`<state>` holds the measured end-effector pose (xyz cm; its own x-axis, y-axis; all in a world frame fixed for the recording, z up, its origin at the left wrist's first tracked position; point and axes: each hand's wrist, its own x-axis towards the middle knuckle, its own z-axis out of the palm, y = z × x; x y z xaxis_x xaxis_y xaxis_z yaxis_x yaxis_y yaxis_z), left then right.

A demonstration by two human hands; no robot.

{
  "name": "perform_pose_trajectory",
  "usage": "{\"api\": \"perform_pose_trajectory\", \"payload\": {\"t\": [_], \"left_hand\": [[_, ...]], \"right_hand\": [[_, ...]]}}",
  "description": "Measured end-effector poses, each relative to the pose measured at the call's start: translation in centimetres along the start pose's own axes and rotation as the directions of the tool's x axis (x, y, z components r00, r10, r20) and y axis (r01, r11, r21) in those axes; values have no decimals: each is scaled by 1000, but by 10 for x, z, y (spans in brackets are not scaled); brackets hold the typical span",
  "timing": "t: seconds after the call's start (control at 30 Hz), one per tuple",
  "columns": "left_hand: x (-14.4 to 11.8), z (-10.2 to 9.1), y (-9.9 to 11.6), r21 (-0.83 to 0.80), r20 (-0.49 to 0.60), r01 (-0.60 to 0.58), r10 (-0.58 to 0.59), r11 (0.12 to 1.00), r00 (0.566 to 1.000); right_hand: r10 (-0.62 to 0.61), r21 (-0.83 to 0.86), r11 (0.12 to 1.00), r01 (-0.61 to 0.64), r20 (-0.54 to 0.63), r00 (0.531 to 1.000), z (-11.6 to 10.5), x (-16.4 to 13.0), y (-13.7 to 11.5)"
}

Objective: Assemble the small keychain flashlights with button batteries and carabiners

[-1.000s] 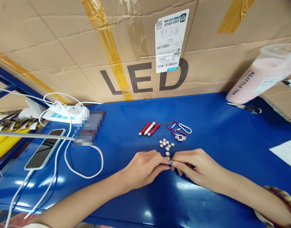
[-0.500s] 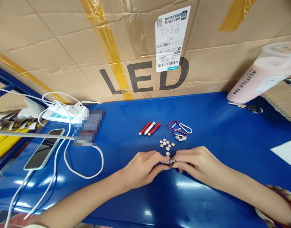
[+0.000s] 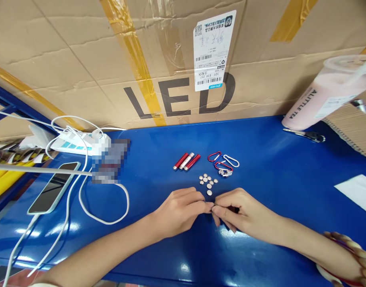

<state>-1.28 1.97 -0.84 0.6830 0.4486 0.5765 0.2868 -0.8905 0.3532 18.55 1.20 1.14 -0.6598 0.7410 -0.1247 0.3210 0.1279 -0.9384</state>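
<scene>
My left hand [image 3: 181, 209] and my right hand [image 3: 241, 211] meet low over the blue table, fingertips pinched close together. Between them is a small metal part [image 3: 212, 205], mostly covered by the fingers; its exact kind is hidden. Just beyond the fingertips lie several button cells [image 3: 209, 186], round and silvery. Farther back, two red tubes and one silver tube [image 3: 186, 161] rest side by side. To their right is a small group of carabiners [image 3: 231, 160] in red, blue and silver, with little metal pieces [image 3: 225, 173] at its near end.
A white power strip [image 3: 78, 143], looping white cables and a phone [image 3: 54, 188] occupy the left side. A large cardboard box [image 3: 96, 79] stands along the back edge. At right are a pink drink cup [image 3: 308, 105], a key [image 3: 304, 134] and white paper [image 3: 357, 193].
My fingers have closed further over the metal part, which showed more plainly before. My left thumb and fingers have shifted, and my right fingers now curl lower. The view has moved slightly.
</scene>
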Motion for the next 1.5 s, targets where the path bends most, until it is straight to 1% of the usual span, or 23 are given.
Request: {"api": "perform_pose_trajectory", "payload": {"t": [0.07, 0.17, 0.23, 0.33, 0.43, 0.57, 0.67, 0.77, 0.83, 0.87, 0.93, 1.03, 1.1, 1.17, 1.3, 1.5], "left_hand": [[-1, 0, 1, -12, 40, 19, -18, 1000, 999], [-1, -1, 3, 26, 100, 39, -42, 999, 994], [0, -1, 4, 37, 90, 44, -47, 998, 995], [2, 0, 5, 18, 75, 70, -71, 997, 995], [4, -1, 6, -16, 74, 116, -114, 993, 991], [6, -3, 9, -51, 95, 135, -130, 990, 987], [6, -4, 10, -29, 90, 127, -124, 992, 988], [6, -4, 10, 12, 68, 136, -136, 991, 988], [6, -3, 10, 26, 40, 159, -160, 987, 986], [6, -4, 10, 24, 26, 174, -175, 984, 984], [7, -4, 10, 12, 13, 203, -203, 979, 979], [7, -6, 11, -9, 23, 229, -229, 973, 973], [8, -6, 11, -19, 27, 236, -236, 972, 971], [7, -6, 11, -22, 29, 238, -238, 971, 971], [6, -4, 10, -27, 34, 243, -243, 970, 970], [4, -4, 11, -32, 35, 261, -259, 965, 965]], "right_hand": [[2, 10, 1000, -2, 15, 1000, 2, -1, -3], [-38, -69, 997, 39, 19, 999, 5, -2, -5], [-45, -89, 995, 46, 18, 999, 6, -2, -5], [-24, -63, 998, 24, 4, 1000, 6, -3, -4], [17, -29, 999, -17, -16, 1000, 4, -1, -3], [63, -48, 997, -66, -56, 996, 0, 1, 2], [28, -87, 996, -36, -95, 995, -1, 2, 6], [-93, -215, 975, 60, -148, 985, -1, 1, 9], [-216, -365, 922, 131, -201, 956, -2, 1, 11], [-282, -440, 884, 159, -229, 932, -2, 0, 11], [-411, -553, 807, 206, -277, 869, -4, 0, 12], [-561, -631, 728, 268, -322, 763, -6, -1, 10], [-616, -648, 699, 302, -331, 715, -6, -1, 8], [-651, -665, 671, 327, -318, 690, -6, 0, 7], [-699, -706, 610, 359, -266, 664, -7, 1, 7], [-707, -715, 597, 363, -255, 660, -8, 0, 7]]}}
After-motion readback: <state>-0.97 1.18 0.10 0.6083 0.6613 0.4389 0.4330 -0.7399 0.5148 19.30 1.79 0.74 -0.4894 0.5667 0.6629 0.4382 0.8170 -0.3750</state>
